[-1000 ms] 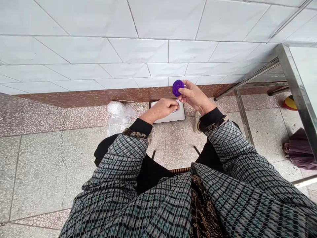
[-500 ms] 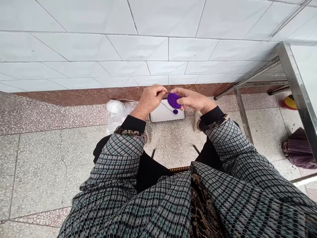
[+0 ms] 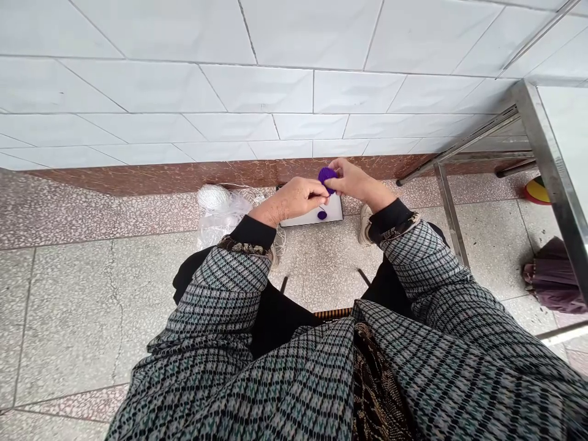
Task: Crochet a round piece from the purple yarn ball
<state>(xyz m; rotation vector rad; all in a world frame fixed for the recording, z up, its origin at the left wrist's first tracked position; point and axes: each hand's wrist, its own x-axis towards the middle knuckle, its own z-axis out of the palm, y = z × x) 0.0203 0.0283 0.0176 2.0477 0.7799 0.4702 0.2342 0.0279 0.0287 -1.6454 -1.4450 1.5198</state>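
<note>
A ball of purple yarn (image 3: 326, 176) is gripped in the fingers of my right hand (image 3: 356, 182). Close against its lower left side is my left hand (image 3: 298, 197), its fingers pinched on the purple yarn strand (image 3: 323, 207). That strand drops to a smaller purple ball (image 3: 322, 215) over the shallow white box (image 3: 296, 217) on the floor. Whether the small ball rests in the box or hangs above it I cannot tell. My left hand hides part of the box.
Left of the box lie a white yarn ball (image 3: 214, 197), a clear plastic bag (image 3: 218, 223) and loose white cord. A tiled wall (image 3: 264, 92) rises in front. A metal table frame (image 3: 450, 214) stands on the right, with a dark purple folded item (image 3: 558, 275) beneath it.
My left hand swung up and left with the strand, then came back down to the ball. The purple ball tilted in my right hand, and the small ball came into view.
</note>
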